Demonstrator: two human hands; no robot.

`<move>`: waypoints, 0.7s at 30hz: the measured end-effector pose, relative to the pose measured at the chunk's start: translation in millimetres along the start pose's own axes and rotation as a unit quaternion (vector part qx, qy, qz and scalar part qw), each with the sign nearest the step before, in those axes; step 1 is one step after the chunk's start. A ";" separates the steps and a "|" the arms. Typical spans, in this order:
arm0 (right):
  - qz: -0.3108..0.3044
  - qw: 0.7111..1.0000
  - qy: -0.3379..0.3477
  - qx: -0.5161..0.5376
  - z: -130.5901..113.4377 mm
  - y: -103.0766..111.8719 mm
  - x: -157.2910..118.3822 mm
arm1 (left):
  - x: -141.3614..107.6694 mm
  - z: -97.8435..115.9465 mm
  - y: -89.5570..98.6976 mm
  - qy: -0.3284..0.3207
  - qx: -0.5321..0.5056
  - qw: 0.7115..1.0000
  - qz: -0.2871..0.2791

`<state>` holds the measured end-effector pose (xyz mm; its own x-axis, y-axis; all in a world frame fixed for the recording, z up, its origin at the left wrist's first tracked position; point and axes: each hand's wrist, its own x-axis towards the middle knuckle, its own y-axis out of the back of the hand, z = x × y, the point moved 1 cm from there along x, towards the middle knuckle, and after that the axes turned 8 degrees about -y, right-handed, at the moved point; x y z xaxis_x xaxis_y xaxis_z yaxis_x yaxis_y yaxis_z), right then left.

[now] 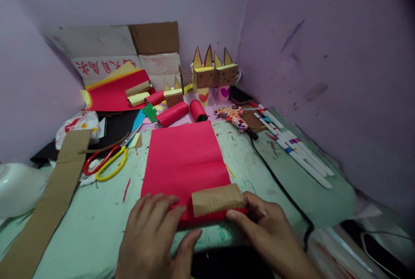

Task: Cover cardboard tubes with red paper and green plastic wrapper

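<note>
A large red paper sheet lies on the table with a crease across it. On its near edge rests a brown cardboard tube, lying sideways. My right hand grips the tube's right end together with the paper's near edge, thumb in front and fingers behind. My left hand has its fingers apart over the near left part of the sheet, left of the tube, with the thumb held away from the fingers.
Scissors and a long cardboard strip lie at left. Red rolls and cardboard animal figures are behind the sheet. A flower-patterned glue gun, its black cord and several markers occupy the right.
</note>
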<state>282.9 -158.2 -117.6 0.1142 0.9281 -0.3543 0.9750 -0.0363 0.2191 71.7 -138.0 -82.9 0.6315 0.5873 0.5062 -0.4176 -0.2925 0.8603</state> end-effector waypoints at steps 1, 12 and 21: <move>0.000 1.000 -0.002 0.000 -1.0 0.1 0.3 | 6.4 0.6 -3.2 -0.001 -0.002 1.000 -0.019; -0.001 1.000 -0.008 0.007 -5.4 -0.8 2.3 | 36.7 -0.3 -12.2 0.188 -0.191 0.939 -0.216; -0.009 1.000 0.003 -0.015 0.9 -0.3 3.1 | 32.0 -4.3 -18.4 0.178 -0.222 0.934 -0.216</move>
<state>283.2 -155.6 -119.5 0.0950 0.9306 -0.3535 0.9707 -0.0079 0.2401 96.8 -110.6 -82.8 0.5797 0.8148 -0.0022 -0.4535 0.3250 0.8299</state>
